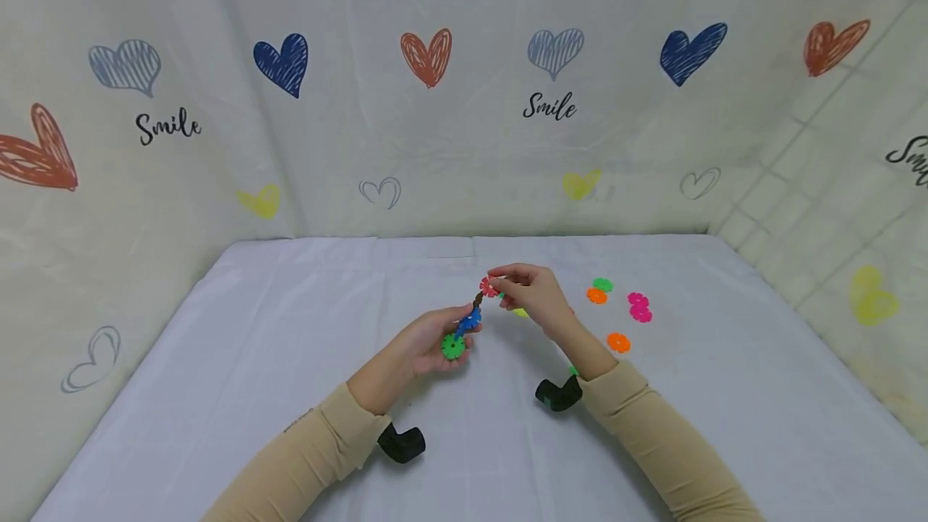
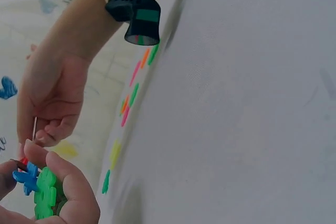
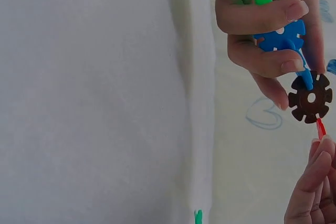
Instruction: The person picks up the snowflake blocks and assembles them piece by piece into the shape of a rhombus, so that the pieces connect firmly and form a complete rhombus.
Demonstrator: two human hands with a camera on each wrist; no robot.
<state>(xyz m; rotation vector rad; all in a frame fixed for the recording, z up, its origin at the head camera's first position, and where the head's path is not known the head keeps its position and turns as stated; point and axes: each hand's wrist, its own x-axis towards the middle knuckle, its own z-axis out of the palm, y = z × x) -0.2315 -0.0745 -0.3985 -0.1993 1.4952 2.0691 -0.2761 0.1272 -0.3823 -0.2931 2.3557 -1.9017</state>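
Note:
My left hand (image 1: 432, 337) grips a short chain of notched interlocking plastic discs above the table. In the chain are a green disc (image 1: 453, 346), blue discs (image 1: 471, 318) and a brown disc (image 3: 301, 99) at the far end. With thumb and fingers, my right hand (image 1: 535, 295) pinches a red disc (image 1: 487, 287). In the right wrist view the red disc stands edge-on, its rim right at a slot of the brown one. Left fingers (image 3: 262, 19) wrap the green and blue discs and partly hide them.
Loose discs lie on the white-covered table (image 1: 290, 329), right of the hands: a green one (image 1: 602, 285), orange ones (image 1: 619, 342), pink ones (image 1: 641, 312). A yellow disc (image 1: 520, 312) is partly hidden under my right hand. A printed curtain (image 1: 471, 143) hangs behind.

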